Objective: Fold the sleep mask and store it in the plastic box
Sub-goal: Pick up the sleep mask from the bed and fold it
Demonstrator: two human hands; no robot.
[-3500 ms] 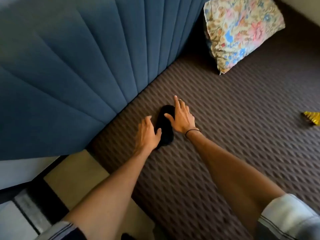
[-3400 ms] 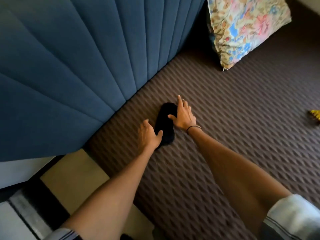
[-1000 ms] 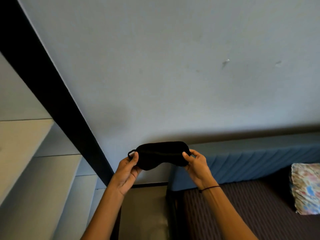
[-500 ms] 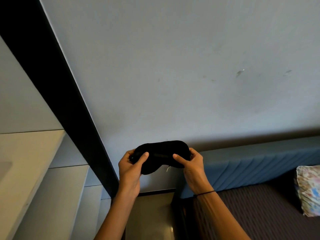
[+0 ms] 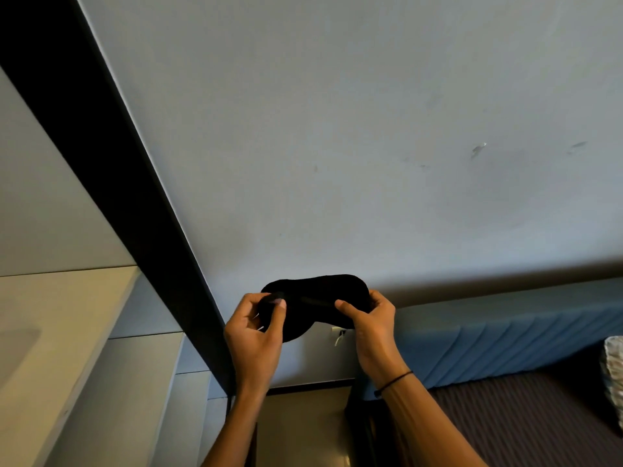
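Observation:
I hold a black sleep mask (image 5: pixel 313 298) up in the air in front of a pale wall, stretched sideways between both hands. My left hand (image 5: pixel 254 335) pinches its left end, thumb on the near side. My right hand (image 5: pixel 371 326) grips its right end, thumb across the front; a thin black band circles that wrist. A small white tag hangs below the mask. No plastic box is in view.
A blue padded headboard (image 5: pixel 505 342) runs along the wall at right above a brown patterned bedspread (image 5: pixel 526 419). A floral pillow edge (image 5: pixel 615 372) shows at far right. A dark vertical beam (image 5: pixel 111 176) and a beige shelf surface (image 5: pixel 50 332) stand at left.
The mask lay on the bed under both hands; now it is lifted in front of the wall. In the last second my hands have drawn closer together, bunching the mask's ends.

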